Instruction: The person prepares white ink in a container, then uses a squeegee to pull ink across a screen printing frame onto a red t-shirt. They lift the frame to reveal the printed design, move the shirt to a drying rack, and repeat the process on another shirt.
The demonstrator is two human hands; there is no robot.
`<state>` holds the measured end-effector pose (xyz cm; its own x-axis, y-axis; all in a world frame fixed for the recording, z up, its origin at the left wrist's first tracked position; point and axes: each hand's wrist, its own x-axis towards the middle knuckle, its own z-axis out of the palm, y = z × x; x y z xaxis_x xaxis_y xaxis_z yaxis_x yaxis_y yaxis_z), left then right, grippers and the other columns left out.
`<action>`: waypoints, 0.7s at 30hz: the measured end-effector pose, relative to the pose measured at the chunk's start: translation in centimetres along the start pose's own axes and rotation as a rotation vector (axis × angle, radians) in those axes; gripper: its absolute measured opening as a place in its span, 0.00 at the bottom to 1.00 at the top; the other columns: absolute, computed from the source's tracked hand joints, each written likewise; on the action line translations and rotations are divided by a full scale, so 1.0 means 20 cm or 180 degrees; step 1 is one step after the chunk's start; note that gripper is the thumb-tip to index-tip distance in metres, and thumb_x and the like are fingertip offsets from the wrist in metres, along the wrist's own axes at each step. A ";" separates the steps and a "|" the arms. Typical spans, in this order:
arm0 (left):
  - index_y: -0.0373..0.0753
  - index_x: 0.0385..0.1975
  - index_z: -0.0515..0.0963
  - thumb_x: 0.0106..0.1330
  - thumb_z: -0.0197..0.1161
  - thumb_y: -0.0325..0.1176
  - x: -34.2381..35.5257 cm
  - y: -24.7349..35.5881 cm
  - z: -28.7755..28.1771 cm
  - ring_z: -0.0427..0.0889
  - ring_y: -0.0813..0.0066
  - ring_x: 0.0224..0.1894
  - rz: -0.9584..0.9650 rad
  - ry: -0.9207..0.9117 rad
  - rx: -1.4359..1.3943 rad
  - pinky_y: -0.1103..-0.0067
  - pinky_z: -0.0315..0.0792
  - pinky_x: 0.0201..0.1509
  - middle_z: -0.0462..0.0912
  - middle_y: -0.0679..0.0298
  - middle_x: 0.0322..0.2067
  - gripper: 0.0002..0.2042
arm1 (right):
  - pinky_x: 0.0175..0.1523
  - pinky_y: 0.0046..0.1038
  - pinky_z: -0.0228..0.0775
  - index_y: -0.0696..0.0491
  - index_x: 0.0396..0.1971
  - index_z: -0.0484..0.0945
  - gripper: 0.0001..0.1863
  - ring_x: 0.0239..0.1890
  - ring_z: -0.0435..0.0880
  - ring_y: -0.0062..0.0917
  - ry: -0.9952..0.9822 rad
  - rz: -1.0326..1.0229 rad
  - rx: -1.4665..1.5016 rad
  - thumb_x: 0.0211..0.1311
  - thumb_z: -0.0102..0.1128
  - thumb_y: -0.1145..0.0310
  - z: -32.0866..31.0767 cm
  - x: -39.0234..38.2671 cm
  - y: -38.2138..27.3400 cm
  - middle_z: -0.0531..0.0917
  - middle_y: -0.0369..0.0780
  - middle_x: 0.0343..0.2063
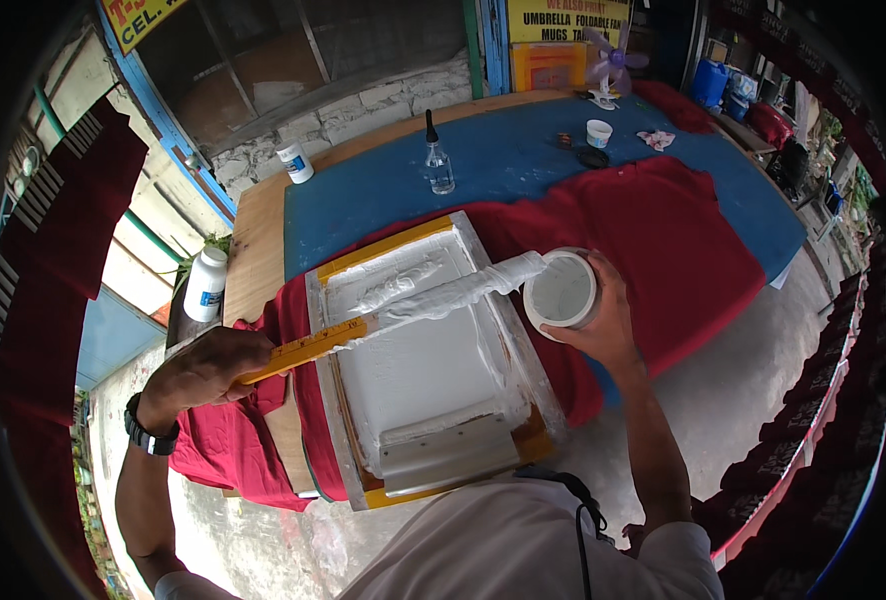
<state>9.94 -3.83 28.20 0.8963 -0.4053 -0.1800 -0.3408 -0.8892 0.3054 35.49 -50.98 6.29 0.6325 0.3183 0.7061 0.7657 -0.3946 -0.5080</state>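
My left hand (208, 367) grips the end of a yellow ruler-like stick (308, 347), whose far half is coated in thick white ink. My right hand (603, 325) holds a round white ink tub (561, 290), tilted with its mouth toward the stick's tip. The stick reaches across a yellow-framed printing screen (418, 255) smeared with white ink. A squeegee (448, 455) rests at the screen's near end. The screen lies on red cloth (663, 230) spread over a blue table (523, 155).
A clear bottle with a black nozzle (439, 160), a white jar (296, 162), a small white cup (599, 133) and a purple fan (613, 60) stand on the far table. A white bottle (206, 284) sits at the left edge. Dark red garments (53, 260) hang at left.
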 end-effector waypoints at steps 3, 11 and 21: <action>0.34 0.45 0.80 0.48 0.79 0.17 0.21 0.06 -0.07 0.90 0.54 0.45 0.0829 0.0219 0.0940 0.67 0.89 0.47 0.86 0.54 0.46 0.23 | 0.75 0.56 0.64 0.54 0.71 0.67 0.58 0.73 0.72 0.49 -0.0020 0.0141 -0.0128 0.38 0.92 0.53 0.00 -0.01 -0.01 0.76 0.50 0.68; 0.31 0.38 0.82 0.76 0.54 0.31 0.82 0.44 0.03 0.88 0.53 0.39 -0.0600 0.0225 0.0007 0.59 0.80 0.47 0.85 0.46 0.32 0.11 | 0.78 0.59 0.61 0.51 0.75 0.61 0.64 0.76 0.67 0.53 -0.0040 -0.0047 -0.0086 0.38 0.94 0.53 0.01 -0.07 0.03 0.69 0.52 0.73; 0.32 0.37 0.84 0.61 0.68 0.26 1.26 0.92 0.49 0.89 0.67 0.36 -0.0315 0.0693 0.1392 0.70 0.81 0.34 0.85 0.57 0.31 0.07 | 0.79 0.56 0.62 0.51 0.74 0.62 0.64 0.77 0.67 0.50 0.0016 -0.0192 0.0059 0.35 0.95 0.55 -0.01 -0.19 0.04 0.71 0.49 0.73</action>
<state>23.51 -32.48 20.10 0.9529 -0.3022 0.0254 -0.2964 -0.9458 -0.1327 33.66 -52.65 3.29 0.5847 0.3367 0.7381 0.8044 -0.3589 -0.4735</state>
